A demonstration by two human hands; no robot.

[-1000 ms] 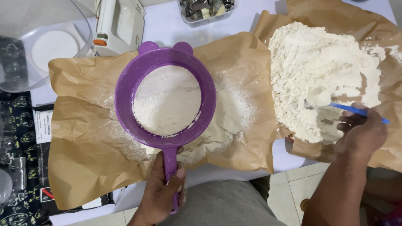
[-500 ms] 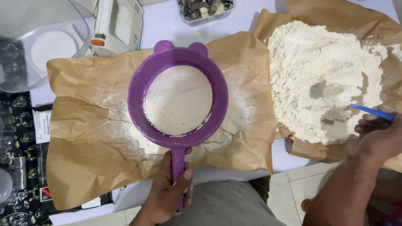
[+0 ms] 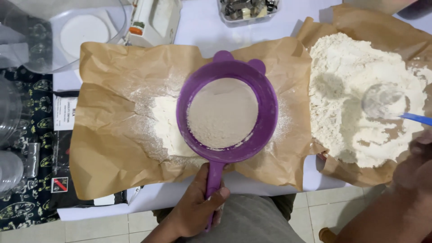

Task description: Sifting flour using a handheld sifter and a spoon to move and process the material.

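Our left hand (image 3: 195,209) clamps the round purple plastic sieve (image 3: 226,111), approx. half-full; right hand (image 3: 416,164) grips blue-handled clear scoop (image 3: 389,104). Small sifted mound (image 3: 166,126) vs. big unsifted flour pile (image 3: 355,90) left.

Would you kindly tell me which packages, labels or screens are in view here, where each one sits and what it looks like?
Black packet: far left, partly under the brown paper; dark with a pale patterned print.
White label: on that packet, at the paper's left edge; upright rectangle, small dark print.
Small label: lower on the packet; black square, red diagonal mark.
No screens visible.
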